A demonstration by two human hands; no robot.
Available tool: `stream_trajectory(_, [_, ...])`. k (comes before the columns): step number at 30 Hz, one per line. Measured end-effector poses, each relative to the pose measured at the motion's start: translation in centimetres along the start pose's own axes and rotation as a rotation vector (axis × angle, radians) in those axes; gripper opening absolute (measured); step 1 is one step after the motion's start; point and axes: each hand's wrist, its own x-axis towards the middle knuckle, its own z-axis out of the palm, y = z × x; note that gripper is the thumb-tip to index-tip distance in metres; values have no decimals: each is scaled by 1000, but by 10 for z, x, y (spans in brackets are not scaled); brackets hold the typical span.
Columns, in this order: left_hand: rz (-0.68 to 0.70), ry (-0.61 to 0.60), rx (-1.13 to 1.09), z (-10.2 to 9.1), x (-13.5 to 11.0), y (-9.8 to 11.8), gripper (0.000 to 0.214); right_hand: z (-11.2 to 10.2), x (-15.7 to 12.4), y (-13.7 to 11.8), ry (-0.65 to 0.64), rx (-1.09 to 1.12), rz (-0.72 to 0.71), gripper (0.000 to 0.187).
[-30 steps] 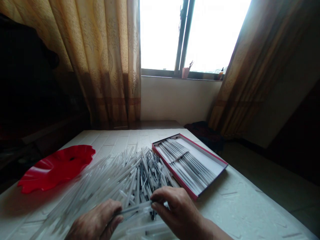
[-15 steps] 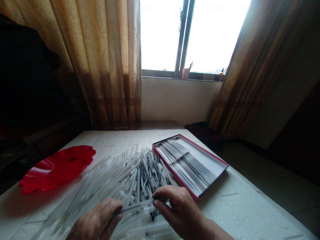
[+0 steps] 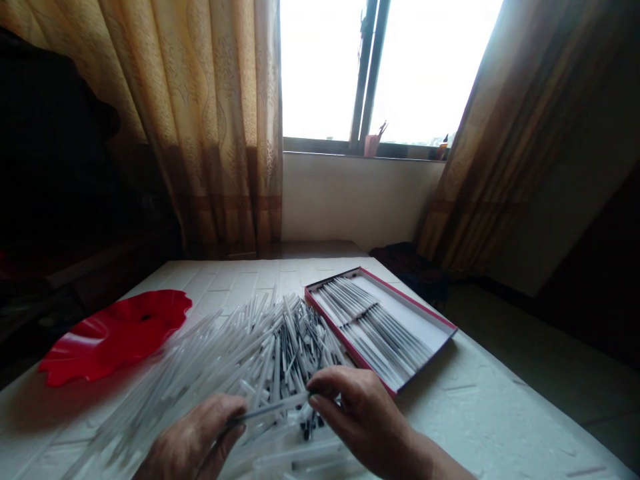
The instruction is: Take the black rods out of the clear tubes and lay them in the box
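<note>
The clear tube (image 3: 273, 409) is held level between both hands, low over the near edge of a loose heap. The left hand (image 3: 193, 437) has one end closed between thumb and fingers; the right hand (image 3: 363, 413) pinches the other end in a narrow fingertip grip, though blur hides whether those tips press on the tube itself or on a small dark piece at its end.

As for progress, the work looks partway along. Two rows of similar sticks, an upper row (image 3: 350, 297) and a lower row (image 3: 387, 343), already lie side by side in the shallow red-edged box (image 3: 407, 311), and a strip of its white floor is bare along the far right side. Much seems left: a broad spread of loose clear tubes (image 3: 225, 353) covers the middle of the table (image 3: 500, 407), with thin dark sticks (image 3: 294, 357) bunched beside the box. The red dish (image 3: 115, 337) stands apart at the left.

The tube in hand looks slim, straight and see-through — greyish toward the left hand, paler toward the right — and tilts up slightly to the right.
</note>
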Motion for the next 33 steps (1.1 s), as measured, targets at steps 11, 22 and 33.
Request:
stream_trajectory(11, [-63,-70,25,-3,-2,-7,33,-32,11,4,-155,-223,231,16])
stream_trajectory(22, [-22,-106,26,-5,4,-4,32,-32,4,-2,-438,-362,229,20])
stream_trajectory(33, [26,-92,11,-4,5,2,31,-30,8,-6,-322,-213,171,19])
